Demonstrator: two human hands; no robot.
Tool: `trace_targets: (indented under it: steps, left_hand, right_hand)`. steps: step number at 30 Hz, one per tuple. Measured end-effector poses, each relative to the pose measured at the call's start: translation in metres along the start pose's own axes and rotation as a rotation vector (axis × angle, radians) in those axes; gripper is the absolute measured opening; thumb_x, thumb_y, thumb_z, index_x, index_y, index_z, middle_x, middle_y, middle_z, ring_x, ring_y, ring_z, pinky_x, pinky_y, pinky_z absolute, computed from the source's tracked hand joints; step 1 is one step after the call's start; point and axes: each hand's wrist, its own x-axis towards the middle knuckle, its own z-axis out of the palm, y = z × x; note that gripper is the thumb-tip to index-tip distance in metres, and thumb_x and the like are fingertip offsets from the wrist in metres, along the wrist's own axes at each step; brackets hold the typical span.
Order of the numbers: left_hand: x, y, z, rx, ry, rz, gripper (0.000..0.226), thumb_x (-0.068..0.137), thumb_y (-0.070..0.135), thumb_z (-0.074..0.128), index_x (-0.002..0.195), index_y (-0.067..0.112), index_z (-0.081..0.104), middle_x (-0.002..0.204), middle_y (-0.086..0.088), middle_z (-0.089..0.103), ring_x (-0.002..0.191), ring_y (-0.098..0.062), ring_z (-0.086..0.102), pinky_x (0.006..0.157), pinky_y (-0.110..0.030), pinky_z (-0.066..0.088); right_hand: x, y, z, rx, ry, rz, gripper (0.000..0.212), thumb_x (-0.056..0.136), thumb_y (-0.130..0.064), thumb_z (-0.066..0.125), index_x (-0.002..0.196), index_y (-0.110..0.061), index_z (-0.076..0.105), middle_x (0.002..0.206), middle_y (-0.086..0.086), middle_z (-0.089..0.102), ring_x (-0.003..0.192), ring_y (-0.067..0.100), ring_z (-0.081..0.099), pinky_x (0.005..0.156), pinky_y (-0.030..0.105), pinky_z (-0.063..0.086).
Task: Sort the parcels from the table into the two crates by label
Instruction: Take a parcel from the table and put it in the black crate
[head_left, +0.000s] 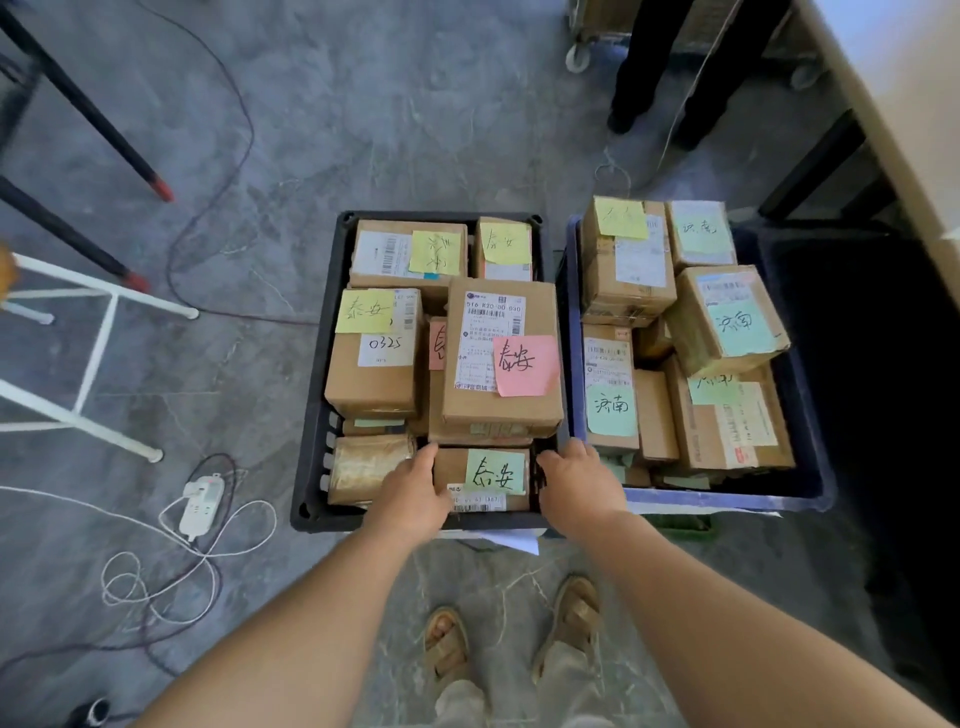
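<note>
Nearest, two hands, the left hand (410, 493) and the right hand (579, 483), clasp one green-labelled parcel (452, 470) by its two ends, fingers curled on it. It lies between them at the near edge of the black crate (317, 364), lower centre. Further up, this crate holds at least seven parcels. The blue crate (727, 501) to its right holds at least six.

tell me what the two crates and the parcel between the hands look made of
Black crate: likely moulded plastic, matt, with a slotted wall. Blue crate: plastic too, it seems, smooth with a thick rim. Parcel: brown cardboard, matt, bearing a printed paper label and a green paper note.
</note>
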Motion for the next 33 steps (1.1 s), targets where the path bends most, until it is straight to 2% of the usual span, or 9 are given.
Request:
trace_targets:
  steps: [6,10,12,14,19,23,26,31,33]
  left_hand:
    - [-0.022,0.039,-0.055,-0.013,0.138,0.084,0.079,0.097,0.032,0.056,0.156,0.025,0.004,0.155,-0.006,0.031,0.136,-0.025,0.039,0.104,-0.04,0.041]
    - [-0.015,0.064,-0.062,-0.068,0.141,0.15,0.082,0.097,0.031,0.055,0.155,0.025,-0.002,0.155,-0.001,0.032,0.128,-0.022,0.048,0.093,-0.031,0.044]
    - [-0.003,0.069,-0.06,-0.067,0.139,0.14,0.081,0.098,0.029,0.054,0.155,0.025,-0.003,0.153,-0.002,0.036,0.119,-0.022,0.054,0.087,-0.031,0.048]
    - [0.008,0.069,-0.057,-0.081,0.144,0.123,0.08,0.098,0.026,0.053,0.155,0.026,-0.003,0.15,-0.002,0.039,0.106,-0.018,0.058,0.077,-0.027,0.049]
    - [0.019,0.062,-0.057,-0.129,0.226,0.093,0.063,0.1,0.02,0.051,0.153,0.033,0.02,0.15,0.004,0.041,0.071,-0.002,0.043,0.057,-0.015,0.036]
    - [0.021,0.041,-0.065,-0.101,0.315,0.026,0.058,0.097,0.027,0.054,0.15,0.033,0.03,0.143,0.002,0.046,0.084,-0.006,0.05,0.068,-0.025,0.047]
    - [0.023,0.034,-0.067,-0.077,0.294,0.037,0.063,0.096,0.025,0.057,0.151,0.033,0.028,0.144,0.001,0.043,0.092,-0.007,0.052,0.072,-0.026,0.048]
    - [0.035,0.038,-0.069,-0.014,0.251,0.045,0.067,0.097,0.024,0.056,0.154,0.028,0.021,0.145,-0.001,0.038,0.075,-0.011,0.056,0.064,-0.027,0.053]
    - [0.034,0.037,-0.07,-0.004,0.23,0.041,0.067,0.097,0.025,0.055,0.154,0.028,0.019,0.147,-0.001,0.036,0.077,-0.012,0.057,0.065,-0.027,0.053]
  right_hand:
    - [-0.028,0.011,-0.053,0.135,0.205,0.067,0.025,0.097,-0.016,0.044,0.121,-0.012,0.047,0.122,0.009,0.049,0.11,0.024,0.048,0.088,0.033,0.047]
    - [-0.018,0.01,-0.075,0.324,0.201,0.072,0.051,0.1,-0.028,0.047,0.145,-0.016,0.029,0.136,0.012,0.043,0.116,0.028,0.051,0.088,0.035,0.047]
    - [-0.002,0.009,-0.075,0.385,0.156,0.039,0.063,0.099,-0.027,0.048,0.152,-0.019,0.015,0.14,0.015,0.04,0.117,0.03,0.052,0.089,0.036,0.046]
    - [0.017,0.006,-0.071,0.46,0.11,-0.015,0.065,0.097,-0.026,0.05,0.151,-0.026,0.014,0.137,0.013,0.045,0.112,0.03,0.055,0.087,0.036,0.048]
    - [0.04,-0.012,-0.063,0.392,0.062,-0.108,0.065,0.098,-0.026,0.047,0.153,-0.028,0.011,0.126,0.013,0.048,0.097,0.027,0.056,0.081,0.038,0.051]
    - [0.045,-0.027,-0.061,0.358,0.037,-0.179,0.064,0.099,-0.023,0.043,0.154,-0.029,0.01,0.127,0.013,0.048,0.097,0.028,0.058,0.08,0.041,0.053]
    - [0.05,-0.031,-0.058,0.339,0.01,-0.18,0.066,0.1,-0.023,0.041,0.154,-0.029,0.005,0.133,0.015,0.044,0.098,0.029,0.058,0.081,0.039,0.052]
    - [0.062,-0.027,-0.065,0.334,-0.027,-0.168,0.071,0.098,-0.025,0.047,0.154,-0.035,0.005,0.137,0.013,0.041,0.103,0.028,0.057,0.082,0.038,0.052]
    - [0.061,-0.028,-0.066,0.321,-0.042,-0.164,0.072,0.098,-0.025,0.048,0.154,-0.036,0.005,0.139,0.012,0.039,0.104,0.027,0.056,0.083,0.038,0.053]
